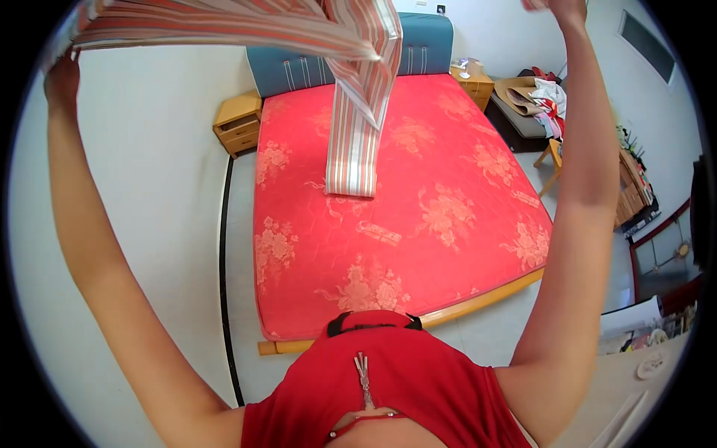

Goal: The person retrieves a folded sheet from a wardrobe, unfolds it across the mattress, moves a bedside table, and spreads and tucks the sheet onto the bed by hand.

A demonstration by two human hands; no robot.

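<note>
A striped sheet (355, 160) in orange, white and grey hangs in the air from the top of the view, and its lower end reaches down over the red mattress (418, 216). Raised at the upper left, my left hand (63, 75) is closed on one edge of the sheet. At the top right, my right hand (564, 9) is lifted high and partly cut off by the frame edge. Something small and pinkish shows beside its fingers, too little to name. The mattress has pale floral patterns and lies on a wooden bed frame (478, 300).
A teal headboard (426, 48) stands at the far end. Wooden nightstands (240, 123) (472, 88) flank it. Clothes (549, 97) lie on a dark seat at the right, near a wooden stool (551, 160). A wall (149, 187) runs along the left.
</note>
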